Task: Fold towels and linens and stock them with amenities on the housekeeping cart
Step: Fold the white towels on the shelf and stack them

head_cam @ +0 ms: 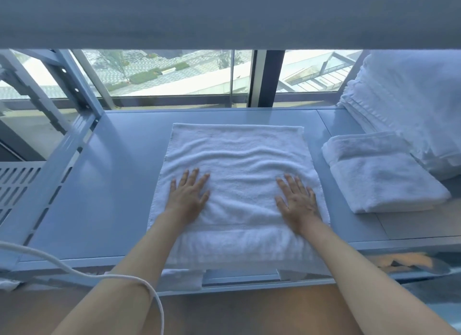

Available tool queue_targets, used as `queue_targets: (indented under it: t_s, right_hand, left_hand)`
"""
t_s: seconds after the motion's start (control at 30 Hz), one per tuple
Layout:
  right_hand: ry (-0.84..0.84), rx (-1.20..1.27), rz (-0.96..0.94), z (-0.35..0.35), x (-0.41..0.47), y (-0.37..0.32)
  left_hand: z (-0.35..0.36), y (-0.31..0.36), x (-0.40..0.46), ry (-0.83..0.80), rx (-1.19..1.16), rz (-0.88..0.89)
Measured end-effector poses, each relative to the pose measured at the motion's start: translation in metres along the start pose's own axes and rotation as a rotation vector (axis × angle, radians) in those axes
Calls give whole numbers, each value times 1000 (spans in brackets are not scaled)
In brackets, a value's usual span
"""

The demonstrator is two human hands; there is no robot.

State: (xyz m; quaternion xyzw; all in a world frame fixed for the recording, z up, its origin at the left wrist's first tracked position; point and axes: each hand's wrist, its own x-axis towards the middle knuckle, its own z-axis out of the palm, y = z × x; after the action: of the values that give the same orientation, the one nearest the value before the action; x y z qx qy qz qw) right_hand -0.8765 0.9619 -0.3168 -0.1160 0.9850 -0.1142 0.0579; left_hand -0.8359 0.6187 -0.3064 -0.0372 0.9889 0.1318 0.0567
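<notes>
On the bench (112, 185), both hands (189, 192) (298, 200) press flat, fingers spread and gripping nothing, smoothing the towel (239, 160) for folding, folded towel (381, 177) at three o'clock.

Soft bluish window daylight, wide-angle distortion

Open shelf to the left, linen crowding the right

Bare shelf surface (104, 185) is lying free left of the spread towel (239, 160); a folded towel (381, 175) and tall towel stack (409, 105) are blocking the right, the upper shelf (224, 15) is capping headroom, and the frame post (74, 85) is guarding the far left.
</notes>
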Motion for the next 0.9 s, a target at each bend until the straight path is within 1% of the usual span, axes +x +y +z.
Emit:
queue_targets:
  t_s: [0.07, 0.13, 0.2, 0.27, 0.4, 0.43, 0.5, 0.6, 0.63, 0.7, 0.77, 0.83, 0.9]
  right_hand:
    - [-5, -1, -15, -3, 11, -2]
    - [-12, -10, -21, -7, 20, -2]
    - [-15, -13, -32, -10, 25, -3]
    - [-22, -14, -48, -12, 27, -5]
    - [-30, -31, -63, -23, 21, -12]
    - [-17, -30, -85, -25, 15, -18]
    - [19, 24, -192, -26, -5, -36]
    - [-49, 159, -382, -9, -50, -65]
    - [-72, 160, -424, -1, -65, -70]
    - [-88, 142, -448, 15, -88, -73]
    - [-83, 131, -444, 22, -99, -65]
    - [-64, 114, -443, 20, -104, -50]
    - [-34, 96, -437, 15, -107, -30]
  left_hand:
    - [0, 8, -22, 85, 2, -9]
    - [8, 21, -55, 152, -24, 53]
    - [22, 31, -90, 147, -47, 94]
    - [35, 33, -116, 122, -36, 68]
    - [42, 27, -124, 96, 22, 15]
    - [41, 27, -121, 91, 27, 10]
    - [39, 28, -114, 81, 27, -5]
    - [35, 35, -112, 78, -12, -19]
    - [34, 40, -114, 97, -37, 10]
    - [35, 57, -120, 124, -67, 175]
    - [42, 72, -124, 85, -74, 336]
    - [45, 78, -125, 42, -82, 360]
    - [46, 75, -125, 76, -103, 362]
